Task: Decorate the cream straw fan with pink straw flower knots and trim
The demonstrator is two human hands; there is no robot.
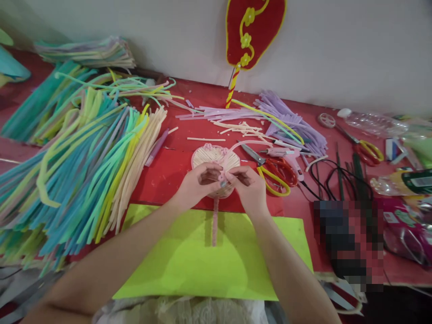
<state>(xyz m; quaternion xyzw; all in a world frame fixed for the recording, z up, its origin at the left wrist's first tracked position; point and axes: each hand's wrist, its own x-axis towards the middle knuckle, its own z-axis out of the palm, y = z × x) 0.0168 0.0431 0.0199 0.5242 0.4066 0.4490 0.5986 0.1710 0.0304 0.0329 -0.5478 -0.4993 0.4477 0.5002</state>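
Observation:
A round cream hand fan [205, 157] with a pink edge and a pink handle [215, 222] lies in front of me, its handle reaching over a yellow-green sheet [162, 256]. Over the fan's face, both hands pinch a small pink pipe-cleaner flower [222, 176]. My left hand [199, 183] grips it from the left, thumb and fingers closed. From the other side my right hand [250, 186] pinches it with thumb and forefinger. A pink pipe cleaner [248, 142] curves away above the hands. More pink shapes sit along the fan's upper edge.
Bundles of coloured pipe cleaners [87, 166] cover the left side; purple ones [293, 121] lie at the back. To the right are scissors [275, 177], a hot glue gun [292, 157] with a black cord, and a plastic bottle [374, 122]. A red fan [254, 33] stands upright behind.

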